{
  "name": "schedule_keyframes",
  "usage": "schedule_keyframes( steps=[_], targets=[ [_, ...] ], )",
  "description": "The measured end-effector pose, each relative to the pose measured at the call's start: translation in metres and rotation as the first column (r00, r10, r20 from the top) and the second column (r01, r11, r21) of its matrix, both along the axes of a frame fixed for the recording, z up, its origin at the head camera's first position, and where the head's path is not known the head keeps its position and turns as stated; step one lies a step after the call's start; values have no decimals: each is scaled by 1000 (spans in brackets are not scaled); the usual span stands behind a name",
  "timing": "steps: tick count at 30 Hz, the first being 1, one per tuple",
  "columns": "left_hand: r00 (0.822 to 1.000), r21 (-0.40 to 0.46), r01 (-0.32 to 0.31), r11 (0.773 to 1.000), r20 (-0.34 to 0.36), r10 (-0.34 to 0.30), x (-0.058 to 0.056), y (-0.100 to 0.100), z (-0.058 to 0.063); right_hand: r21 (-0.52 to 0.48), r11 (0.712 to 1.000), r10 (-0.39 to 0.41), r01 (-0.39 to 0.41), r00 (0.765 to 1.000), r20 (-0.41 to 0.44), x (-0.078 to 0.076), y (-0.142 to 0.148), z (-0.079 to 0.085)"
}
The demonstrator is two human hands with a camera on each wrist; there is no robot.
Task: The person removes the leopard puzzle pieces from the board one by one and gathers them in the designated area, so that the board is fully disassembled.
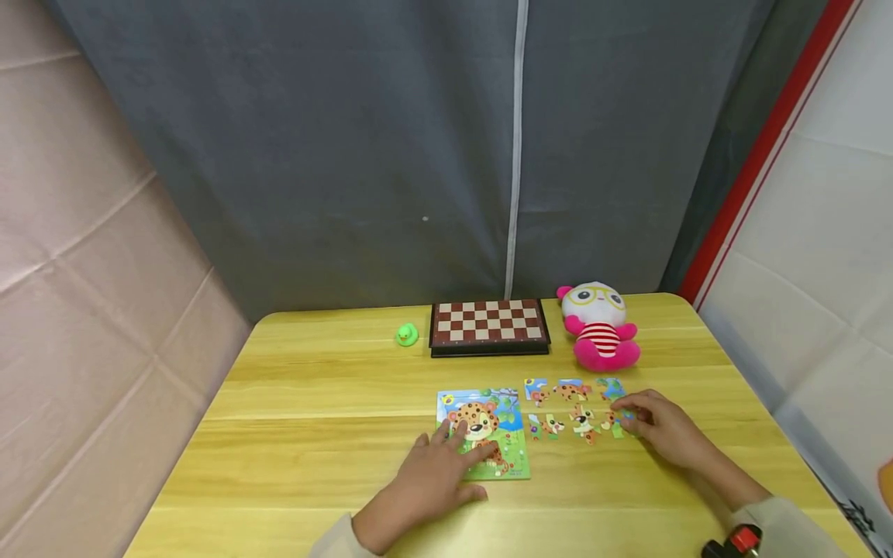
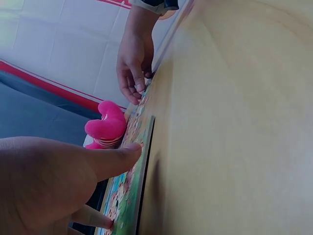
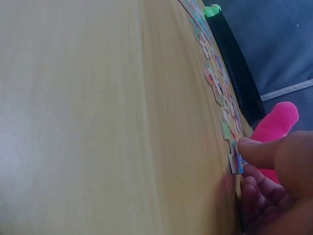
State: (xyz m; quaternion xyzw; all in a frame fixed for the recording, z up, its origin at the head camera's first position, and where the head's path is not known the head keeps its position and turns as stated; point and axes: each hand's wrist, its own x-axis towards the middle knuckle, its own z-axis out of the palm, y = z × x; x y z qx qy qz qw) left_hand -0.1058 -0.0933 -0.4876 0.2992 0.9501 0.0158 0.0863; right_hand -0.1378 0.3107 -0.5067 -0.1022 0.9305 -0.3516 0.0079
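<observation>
A grey curtain point(image 1: 349, 155) with one pale vertical strip closes off the rear. In front of it stands the desk point(image 1: 293, 457), wood-grained and yellowish. At its far edge lies a checkered game board point(image 1: 491, 324) with a dark rim; just right of this sits a pink-and-white plush toy point(image 1: 600, 333) in a striped top. Nearer the person, a puzzle board point(image 1: 498, 434) printed with a spotted cub lies flat. The left hand point(image 1: 432, 477) is over its near left part, grip spread, at least one fingertip touching the surface. The right hand point(image 1: 663, 430) is bent at the right end of the loose puzzle pieces point(image 1: 584, 420), which lie in two rows right of the puzzle board; thumb and forefinger meet the end piece, but whether this grip pinches it cannot be determined. A green toy duck point(image 1: 407, 335) stands left of the game board.
</observation>
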Motion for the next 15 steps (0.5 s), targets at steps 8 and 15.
schedule_keyframes(
  steps=[8, 15],
  targets=[
    [999, 124, -46, 991, 5, 46, -9, -6, 3, 11, 1000, 7, -7, 1000, 13, 1, 1, 4],
    [997, 187, -81, 979, 11, 80, -17, -17, -4, 3, 1000, 18, -18, 1000, 6, 3, 1, 8]
  ],
)
